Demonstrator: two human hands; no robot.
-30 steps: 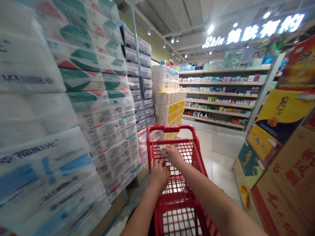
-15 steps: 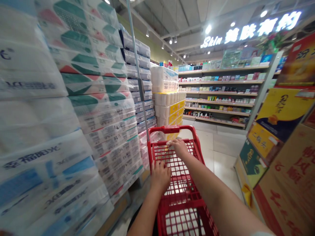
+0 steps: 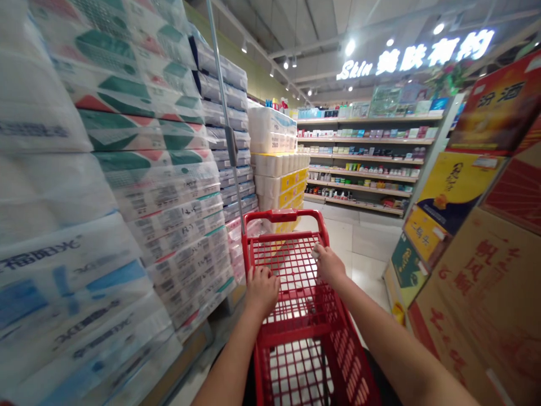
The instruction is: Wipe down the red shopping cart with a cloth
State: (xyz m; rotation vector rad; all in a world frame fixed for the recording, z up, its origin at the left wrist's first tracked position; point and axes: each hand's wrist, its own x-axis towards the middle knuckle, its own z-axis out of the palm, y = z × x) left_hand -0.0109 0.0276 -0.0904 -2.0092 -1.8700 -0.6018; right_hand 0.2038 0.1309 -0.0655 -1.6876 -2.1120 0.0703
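Before me is a red shopping cart (image 3: pixel 282 215) with a grid basket. My left hand (image 3: pixel 262 290) lies on its left side, fingers bent over the rim. My right hand (image 3: pixel 331 265) is closed above the cart's right side, a small crumpled white tissue (image 3: pixel 316 251) showing at its fingertips. Whether that hand also touches the rim is hard to see. Through the red grid the pale floor shows.
Tall stacks of wrapped paper packs (image 3: pixel 181 225) line the left side, with a slim metal pole (image 3: pixel 224 107) before them. Cartons (image 3: pixel 477 293) and yellow boxes (image 3: pixel 456 189) stand at right. Tiled floor (image 3: pixel 372 237) leads to stocked shelves (image 3: pixel 363 163) under a lit sign.
My right hand has moved right and back, from over the cart's middle to its right side, still with the tissue. My left hand stays at the left rim. The view has shifted slightly right.
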